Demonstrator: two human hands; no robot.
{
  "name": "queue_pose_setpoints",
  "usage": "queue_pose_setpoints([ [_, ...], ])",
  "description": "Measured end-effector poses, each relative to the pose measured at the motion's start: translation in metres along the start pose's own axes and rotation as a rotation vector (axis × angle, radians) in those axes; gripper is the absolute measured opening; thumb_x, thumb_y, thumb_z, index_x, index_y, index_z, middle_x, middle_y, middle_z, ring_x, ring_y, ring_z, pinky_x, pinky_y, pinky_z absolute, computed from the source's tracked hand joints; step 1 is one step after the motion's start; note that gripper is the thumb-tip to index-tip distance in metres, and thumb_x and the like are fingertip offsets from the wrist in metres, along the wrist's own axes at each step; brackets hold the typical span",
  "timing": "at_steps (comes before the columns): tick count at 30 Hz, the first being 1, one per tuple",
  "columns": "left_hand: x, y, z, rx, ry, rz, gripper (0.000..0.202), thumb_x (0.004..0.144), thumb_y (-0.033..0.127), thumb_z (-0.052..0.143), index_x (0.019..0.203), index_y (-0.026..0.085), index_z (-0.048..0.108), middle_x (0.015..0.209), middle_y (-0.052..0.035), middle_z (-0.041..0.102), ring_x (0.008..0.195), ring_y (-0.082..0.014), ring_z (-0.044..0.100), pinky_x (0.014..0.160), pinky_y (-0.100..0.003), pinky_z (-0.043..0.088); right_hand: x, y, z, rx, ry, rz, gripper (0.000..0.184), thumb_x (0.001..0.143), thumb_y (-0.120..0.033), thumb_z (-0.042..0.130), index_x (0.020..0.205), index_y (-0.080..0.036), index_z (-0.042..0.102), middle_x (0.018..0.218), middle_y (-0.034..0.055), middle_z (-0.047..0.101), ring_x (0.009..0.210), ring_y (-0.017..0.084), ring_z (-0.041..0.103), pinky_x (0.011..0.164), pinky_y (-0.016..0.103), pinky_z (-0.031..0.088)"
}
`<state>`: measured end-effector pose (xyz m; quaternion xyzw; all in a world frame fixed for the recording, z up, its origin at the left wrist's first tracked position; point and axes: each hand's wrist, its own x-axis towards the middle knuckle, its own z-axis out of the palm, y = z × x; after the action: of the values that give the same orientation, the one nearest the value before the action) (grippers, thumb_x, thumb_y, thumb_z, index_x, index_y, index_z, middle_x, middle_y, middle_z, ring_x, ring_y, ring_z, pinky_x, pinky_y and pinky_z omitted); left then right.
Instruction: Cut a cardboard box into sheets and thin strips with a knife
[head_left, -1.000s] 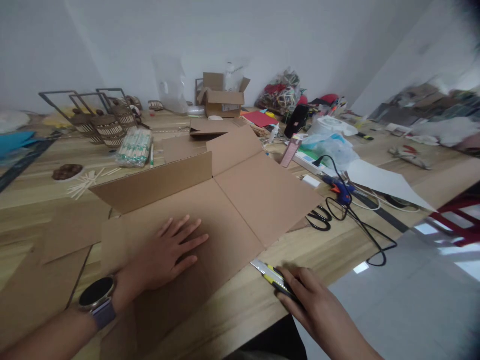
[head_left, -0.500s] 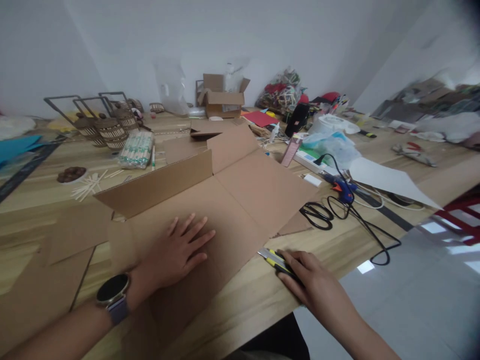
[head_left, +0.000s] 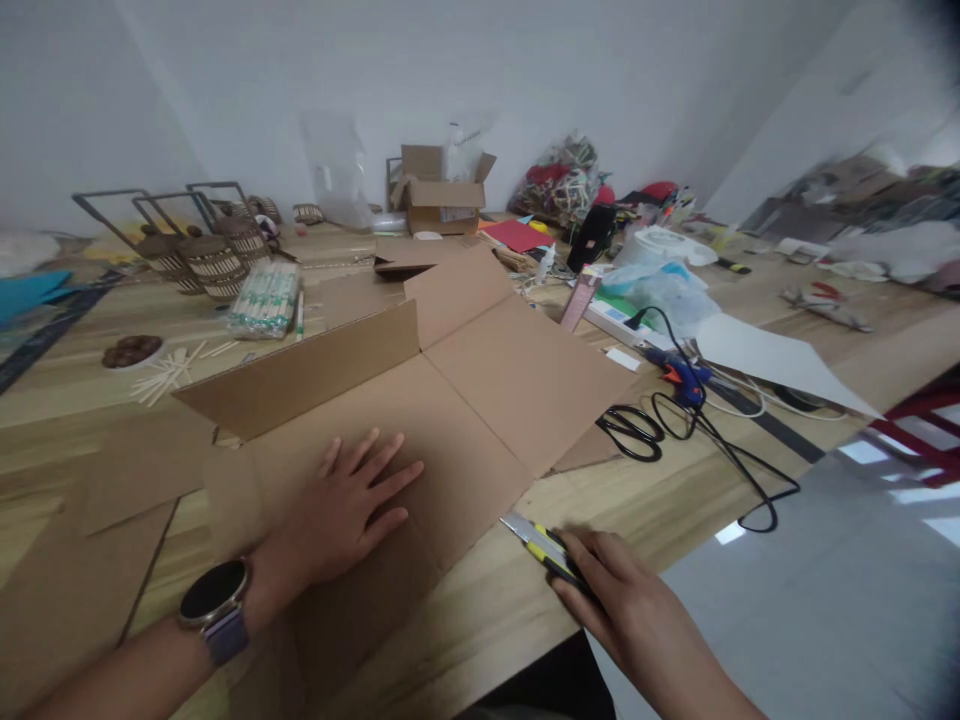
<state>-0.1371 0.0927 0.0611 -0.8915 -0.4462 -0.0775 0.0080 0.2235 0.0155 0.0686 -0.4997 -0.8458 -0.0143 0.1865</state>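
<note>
A large creased cardboard sheet lies on the wooden table, one long flap standing up along its far left side. My left hand presses flat on the sheet with its fingers spread; a watch is on that wrist. In my right hand is a yellow and black utility knife, its blade extended and pointing up and left. The blade tip is close to the sheet's near edge, over bare wood; I cannot tell whether it touches the cardboard.
Right of the sheet lie a blue glue gun, its black cord and a white paper sheet. Wrapped sticks, small baskets and a bowl of brown pieces stand left. Behind is an open carton.
My right hand has shifted slightly down and left with the utility knife, and the blade shows longer. My left hand stays flat on the cardboard. The view has shifted a little.
</note>
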Motion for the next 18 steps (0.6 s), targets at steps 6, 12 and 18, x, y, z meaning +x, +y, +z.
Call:
queue_pose_setpoints([
  [6,0.000,0.000,-0.001,-0.014,-0.021,-0.010,0.049,0.103,0.054,0.035,0.151,0.044,0.037,0.162,-0.0031,0.034,0.145,-0.0390,0.030,0.111,-0.070,0.023,-0.001,-0.008,0.005,-0.032,-0.001,0.006,0.032,0.100,-0.038,0.048,0.122,-0.019,0.062,0.105,0.0121,0.071,0.092,0.024,0.072,0.073,0.033,0.063],
  [12,0.001,0.001,-0.003,-0.017,-0.043,-0.009,0.049,0.103,0.053,0.036,0.151,0.044,0.037,0.162,-0.0048,0.034,0.145,-0.0406,0.031,0.108,-0.074,0.025,-0.004,-0.010,0.009,-0.006,-0.017,-0.006,0.034,0.098,-0.035,0.053,0.129,-0.020,0.058,0.113,0.0125,0.070,0.101,0.024,0.071,0.082,0.035,0.063],
  [18,0.001,0.001,-0.001,-0.016,-0.005,-0.011,0.048,0.103,0.051,0.038,0.150,0.044,0.038,0.161,-0.0050,0.035,0.144,-0.0399,0.033,0.110,-0.072,0.025,-0.005,-0.013,0.007,0.039,-0.021,0.001,0.034,0.097,-0.034,0.053,0.128,-0.022,0.059,0.112,0.0127,0.070,0.100,0.025,0.071,0.081,0.035,0.063],
])
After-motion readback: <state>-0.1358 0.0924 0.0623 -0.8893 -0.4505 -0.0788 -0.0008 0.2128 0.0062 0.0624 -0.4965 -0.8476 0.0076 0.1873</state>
